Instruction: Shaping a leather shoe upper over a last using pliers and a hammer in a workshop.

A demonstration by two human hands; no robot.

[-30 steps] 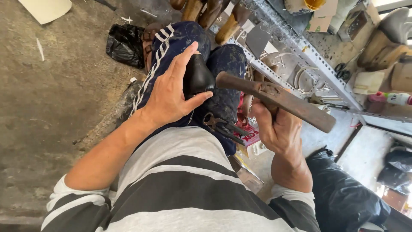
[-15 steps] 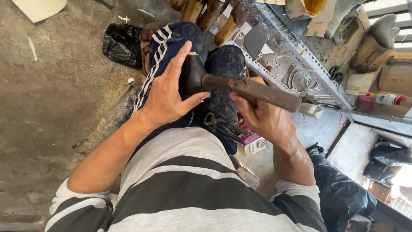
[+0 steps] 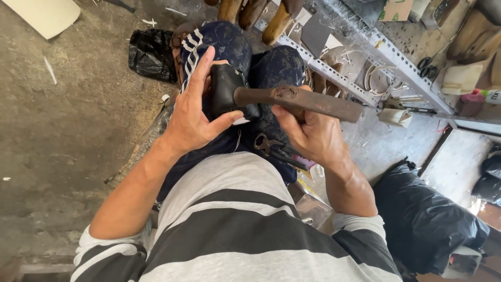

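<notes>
My left hand (image 3: 195, 117) cups a black shoe upper (image 3: 224, 89) on my lap, thumb and fingers spread around it, pressing it onto the knee. My right hand (image 3: 313, 133) is clenched on the rusty hammer handle (image 3: 308, 102), its head end meeting the black piece. To do this well, I judge I should keep the left fingers clear of the striking spot, hold the piece steady on the thigh, and tap short and square rather than swing. Dark pincers (image 3: 274, 149) lie on my lap just below. Wooden lasts (image 3: 276, 21) stand beyond my knees, beside a metal rack (image 3: 396, 62). Compared with a second ago, the hammer has come down from a raised slant to lie against the piece.
</notes>
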